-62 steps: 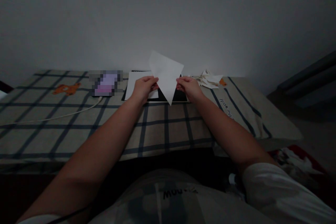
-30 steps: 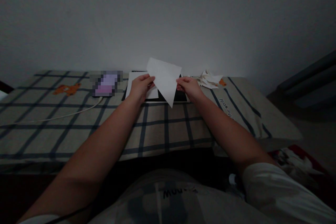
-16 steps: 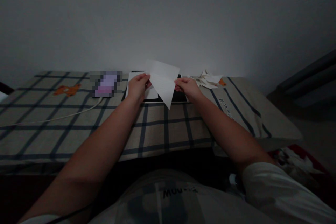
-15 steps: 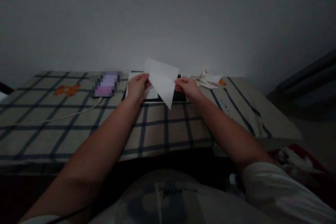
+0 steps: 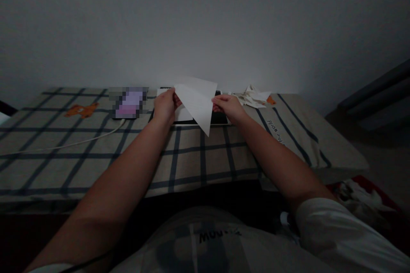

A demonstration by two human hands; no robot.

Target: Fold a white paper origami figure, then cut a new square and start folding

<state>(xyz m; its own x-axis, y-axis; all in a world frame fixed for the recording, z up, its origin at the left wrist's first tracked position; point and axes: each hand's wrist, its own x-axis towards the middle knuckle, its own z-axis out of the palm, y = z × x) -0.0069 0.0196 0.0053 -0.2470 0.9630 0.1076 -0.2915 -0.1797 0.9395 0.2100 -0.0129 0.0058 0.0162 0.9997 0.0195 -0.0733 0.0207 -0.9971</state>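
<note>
A white sheet of paper (image 5: pixel 199 101), angled with one corner pointing down toward me, hangs between my hands. My left hand (image 5: pixel 165 104) pinches its left edge between thumb and fingers. On the opposite edge, my right hand (image 5: pixel 226 105) grips it with the fingertips. Beneath it lies a flat black item (image 5: pixel 218 117) with a pale border, partly hidden by the paper and my hands. Another white sheet (image 5: pixel 183 114) rests on the left part of that black item.
A checked cloth (image 5: pixel 188 158) covers the table against a grey wall. To the left are a phone (image 5: pixel 130 104) with a white cable (image 5: pixel 92 138) and an orange bear-shaped piece (image 5: pixel 81 111). Crumpled paper (image 5: pixel 253 97) lies right. A red container (image 5: pixel 368 187) holds scraps at lower right.
The sheet's upper left corner has tipped down and away, and its lower corner has dropped slightly. My left hand has shifted a little left; my right hand has barely moved.
</note>
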